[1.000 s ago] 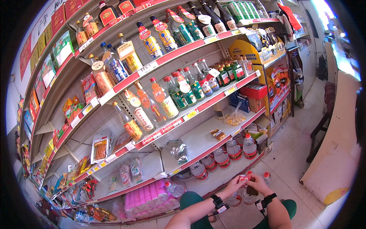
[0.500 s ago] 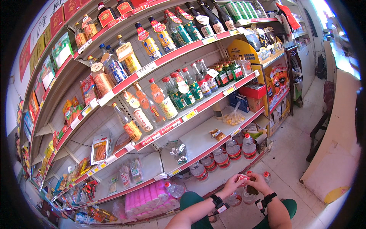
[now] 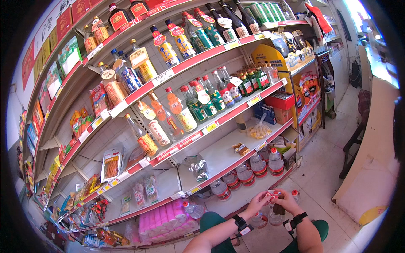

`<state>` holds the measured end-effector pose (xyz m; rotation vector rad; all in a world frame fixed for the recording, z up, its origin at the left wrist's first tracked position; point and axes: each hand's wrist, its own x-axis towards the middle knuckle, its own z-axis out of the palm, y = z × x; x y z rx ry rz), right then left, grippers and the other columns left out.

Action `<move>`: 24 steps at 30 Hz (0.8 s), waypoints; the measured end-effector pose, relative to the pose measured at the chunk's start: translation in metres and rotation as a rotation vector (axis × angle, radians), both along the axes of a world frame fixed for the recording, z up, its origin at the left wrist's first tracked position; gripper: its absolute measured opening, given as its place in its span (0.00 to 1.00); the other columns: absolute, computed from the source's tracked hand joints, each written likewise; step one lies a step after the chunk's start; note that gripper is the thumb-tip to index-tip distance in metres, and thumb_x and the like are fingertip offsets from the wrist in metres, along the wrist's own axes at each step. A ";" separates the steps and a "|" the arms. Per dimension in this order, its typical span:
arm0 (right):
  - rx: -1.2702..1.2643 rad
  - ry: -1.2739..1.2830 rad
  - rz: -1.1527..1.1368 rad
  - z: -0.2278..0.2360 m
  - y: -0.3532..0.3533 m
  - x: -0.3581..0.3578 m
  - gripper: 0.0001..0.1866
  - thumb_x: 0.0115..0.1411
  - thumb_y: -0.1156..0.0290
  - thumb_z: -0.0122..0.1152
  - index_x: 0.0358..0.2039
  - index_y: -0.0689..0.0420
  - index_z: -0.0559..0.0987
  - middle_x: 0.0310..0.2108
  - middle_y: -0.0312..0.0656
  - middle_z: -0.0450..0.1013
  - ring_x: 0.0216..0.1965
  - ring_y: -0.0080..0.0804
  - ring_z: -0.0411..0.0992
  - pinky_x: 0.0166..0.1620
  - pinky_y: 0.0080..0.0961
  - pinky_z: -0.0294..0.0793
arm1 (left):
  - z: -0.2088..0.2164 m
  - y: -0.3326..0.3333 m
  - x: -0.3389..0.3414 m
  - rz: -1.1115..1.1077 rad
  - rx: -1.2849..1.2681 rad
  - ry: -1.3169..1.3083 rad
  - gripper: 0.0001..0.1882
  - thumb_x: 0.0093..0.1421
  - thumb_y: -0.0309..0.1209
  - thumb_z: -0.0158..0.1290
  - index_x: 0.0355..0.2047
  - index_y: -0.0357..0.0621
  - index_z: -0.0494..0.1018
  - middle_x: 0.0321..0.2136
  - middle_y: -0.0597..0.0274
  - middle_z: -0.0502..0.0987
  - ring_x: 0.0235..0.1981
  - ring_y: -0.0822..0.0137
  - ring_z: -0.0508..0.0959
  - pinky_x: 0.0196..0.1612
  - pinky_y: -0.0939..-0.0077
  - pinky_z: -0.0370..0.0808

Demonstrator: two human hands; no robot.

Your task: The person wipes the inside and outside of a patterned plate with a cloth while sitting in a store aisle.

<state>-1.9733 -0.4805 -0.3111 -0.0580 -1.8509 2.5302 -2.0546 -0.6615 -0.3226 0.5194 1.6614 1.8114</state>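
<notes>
My left hand [image 3: 258, 203] and my right hand [image 3: 287, 201] come together above the floor between my knees. Between their closed fingers is a small red-and-white thing [image 3: 268, 195], too small to make out. Below the right fingers hangs a dark brown, cloth-like piece [image 3: 278, 209]; its kind is unclear. Clear plastic bottles stand on the floor just under my hands, among them a clear bottle [image 3: 258, 220] by the left wrist and a bottle [image 3: 275, 218] beneath the fingers, partly hidden. Another red-capped bottle [image 3: 295, 195] is just beyond my right hand. Both wrists wear black straps.
Several large red-labelled bottles [image 3: 246, 174] line the bottom shelf. Pink wrapped packs [image 3: 162, 221] lie at lower left, beside a tipped clear bottle [image 3: 194, 209]. Above, shelves carry glass liquor bottles [image 3: 185, 114] and snack bags. A pale counter [image 3: 367, 160] stands at the right, with a dark stool [image 3: 354, 143] before it.
My fingers have shifted slightly around the small red-and-white thing, with the right hand a little higher. The shelves and bottles look the same.
</notes>
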 end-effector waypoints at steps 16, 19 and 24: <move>0.090 -0.034 0.085 -0.006 0.003 0.000 0.14 0.55 0.75 0.66 0.43 0.59 0.78 0.35 0.33 0.78 0.35 0.21 0.75 0.42 0.21 0.74 | 0.008 -0.025 -0.012 0.109 -0.004 -0.127 0.26 0.63 0.33 0.56 0.57 0.39 0.60 0.47 0.58 0.74 0.45 0.70 0.77 0.45 0.77 0.76; 0.027 0.006 0.039 -0.017 0.002 -0.002 0.13 0.55 0.75 0.66 0.41 0.58 0.78 0.35 0.33 0.77 0.35 0.21 0.75 0.42 0.21 0.74 | 0.004 -0.041 -0.011 0.095 -0.003 -0.108 0.22 0.62 0.32 0.56 0.54 0.41 0.64 0.44 0.61 0.75 0.43 0.70 0.77 0.44 0.78 0.76; 0.152 -0.007 -0.022 -0.040 0.008 0.001 0.14 0.56 0.75 0.65 0.44 0.59 0.77 0.36 0.32 0.76 0.37 0.19 0.74 0.43 0.21 0.73 | 0.017 -0.078 0.001 -0.050 -0.377 0.383 0.12 0.60 0.32 0.58 0.41 0.40 0.74 0.36 0.66 0.78 0.37 0.75 0.76 0.40 0.80 0.74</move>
